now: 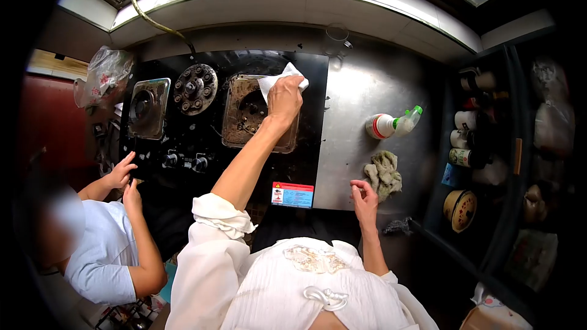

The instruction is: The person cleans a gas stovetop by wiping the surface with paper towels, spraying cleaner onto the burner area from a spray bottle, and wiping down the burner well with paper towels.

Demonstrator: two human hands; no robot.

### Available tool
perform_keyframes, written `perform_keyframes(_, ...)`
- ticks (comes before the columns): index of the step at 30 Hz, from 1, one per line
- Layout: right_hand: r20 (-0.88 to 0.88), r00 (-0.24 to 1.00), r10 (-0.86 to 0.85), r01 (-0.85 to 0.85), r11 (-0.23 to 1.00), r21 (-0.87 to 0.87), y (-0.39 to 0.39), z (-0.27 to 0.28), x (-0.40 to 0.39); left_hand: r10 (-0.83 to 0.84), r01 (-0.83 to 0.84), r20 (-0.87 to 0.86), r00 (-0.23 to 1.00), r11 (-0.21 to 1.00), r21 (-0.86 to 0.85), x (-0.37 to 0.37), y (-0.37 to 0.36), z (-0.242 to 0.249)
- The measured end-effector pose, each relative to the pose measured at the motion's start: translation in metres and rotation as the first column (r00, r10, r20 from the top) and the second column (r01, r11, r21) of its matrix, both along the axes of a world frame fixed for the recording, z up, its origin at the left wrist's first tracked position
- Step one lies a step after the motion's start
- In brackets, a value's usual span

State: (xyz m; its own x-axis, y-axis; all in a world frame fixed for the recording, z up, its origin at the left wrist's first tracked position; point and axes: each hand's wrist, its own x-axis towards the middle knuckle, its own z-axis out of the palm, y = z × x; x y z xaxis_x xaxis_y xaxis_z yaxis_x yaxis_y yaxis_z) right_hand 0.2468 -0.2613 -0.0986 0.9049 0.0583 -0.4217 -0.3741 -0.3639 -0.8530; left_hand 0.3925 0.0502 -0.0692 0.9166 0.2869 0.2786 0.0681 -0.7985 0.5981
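Observation:
My left hand (284,99) is closed on a white paper towel (273,82), pressed to the upper right part of a grimy square burner tray (232,128). This tray sits in the black glass gas stove (312,128), its burner partly behind my hand and forearm. Over the front edge of the steel counter, my right hand (365,200) is empty, with its fingers loosely bent and apart. Beside it lies a crumpled greyish-green rag (384,175). A white and red spray bottle with a green nozzle (382,126) stands farther back on the counter.
A removed burner part (195,89) and another square tray (150,109) are on the stove's left side. A co-worker (110,244) stands at the left, hands near the stove. A glass (337,38) stands at the back; a shelf of jars (465,139) is at right.

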Motion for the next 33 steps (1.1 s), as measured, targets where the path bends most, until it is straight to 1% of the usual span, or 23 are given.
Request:
perform_keyframes(1,0.009,1.0,-0.01,0.01,1.0,0.001,-0.001,0.0,0.0,-0.043,0.044,-0.016,0.999,0.993,0.107,0.006,0.002,-0.014)
perform_keyframes(2,0.009,1.0,-0.016,0.016,1.0,-0.001,-0.003,0.0,0.002,-0.049,0.05,-0.016,0.999,0.993,0.105,0.009,-0.001,-0.03)
perform_keyframes(3,0.01,0.999,-0.04,0.04,0.999,0.018,-0.005,-0.001,0.002,-0.068,0.067,-0.007,0.998,0.955,0.29,0.008,-0.006,-0.03)
perform_keyframes(4,0.0,0.998,-0.065,0.065,0.997,0.037,-0.007,-0.001,-0.004,-0.09,0.084,-0.01,0.996,0.881,0.465,0.0,-0.012,-0.032)
perform_keyframes(5,-0.009,0.997,-0.071,0.071,0.997,0.037,-0.011,-0.001,-0.01,-0.116,0.129,-0.057,0.992,0.839,0.529,-0.008,-0.016,-0.031)
perform_keyframes(7,0.015,0.999,-0.03,0.03,1.0,-0.007,-0.014,-0.006,-0.006,-0.116,0.125,-0.051,0.992,0.818,0.561,-0.024,-0.024,-0.033)
perform_keyframes(8,0.02,0.999,-0.035,0.035,0.999,0.003,-0.013,-0.008,-0.005,-0.12,0.129,-0.054,0.991,0.801,0.585,-0.031,-0.027,-0.035)
perform_keyframes(10,0.021,0.999,-0.047,0.046,0.999,0.015,-0.014,-0.008,-0.006,-0.144,0.158,-0.07,0.987,0.8,0.579,-0.048,-0.029,-0.031)
perform_keyframes(12,0.029,0.998,-0.054,0.053,0.998,0.024,-0.012,-0.007,-0.005,-0.162,0.211,-0.137,0.977,0.809,0.548,-0.064,-0.033,-0.029)
perform_keyframes(14,0.035,0.998,-0.054,0.052,0.998,0.034,-0.009,-0.007,-0.005,-0.193,0.219,-0.107,0.975,0.787,0.577,-0.083,-0.035,-0.027)
perform_keyframes(16,0.046,0.998,-0.04,0.038,0.999,0.03,-0.005,-0.011,-0.005,-0.21,0.258,-0.151,0.966,0.789,0.558,-0.102,-0.038,-0.025)
perform_keyframes(20,0.052,0.999,0.001,-0.003,0.999,0.04,0.0,-0.014,-0.008,-0.277,0.318,-0.158,0.948,0.796,0.516,-0.134,-0.039,-0.018)
perform_keyframes(21,0.066,0.998,0.007,-0.011,0.998,0.059,0.002,-0.015,-0.009,-0.274,0.315,-0.157,0.949,0.796,0.517,-0.141,-0.039,-0.018)
perform_keyframes(22,0.08,0.997,0.014,-0.02,0.997,0.078,0.003,-0.016,-0.009,-0.305,0.335,-0.145,0.941,0.792,0.51,-0.147,-0.038,-0.018)
perform_keyframes(26,0.106,0.994,0.033,-0.041,0.996,0.075,0.003,-0.02,-0.008,-0.367,0.379,-0.124,0.922,0.784,0.492,-0.169,-0.028,-0.011)
perform_keyframes(28,0.075,0.997,0.031,-0.037,0.996,0.08,0.0,-0.023,-0.01,-0.378,0.402,-0.148,0.914,0.789,0.464,-0.18,-0.018,-0.008)
perform_keyframes(30,0.072,0.997,0.035,-0.041,0.995,0.086,-0.002,-0.022,-0.01,-0.322,0.384,-0.226,0.92,0.857,0.344,-0.192,-0.003,-0.006)
perform_keyframes(31,0.068,0.997,0.03,-0.036,0.995,0.094,-0.002,-0.022,-0.01,-0.271,0.329,-0.228,0.935,0.903,0.276,-0.192,0.005,-0.003)
perform_keyframes(32,0.065,0.997,0.031,-0.037,0.995,0.096,-0.002,-0.023,-0.011,-0.221,0.275,-0.275,0.936,0.946,0.174,-0.191,0.014,-0.001)
perform_keyframes(33,0.077,0.996,0.037,-0.044,0.995,0.09,-0.003,-0.025,-0.012,-0.127,0.144,-0.248,0.96,0.988,0.055,-0.186,0.017,0.008)
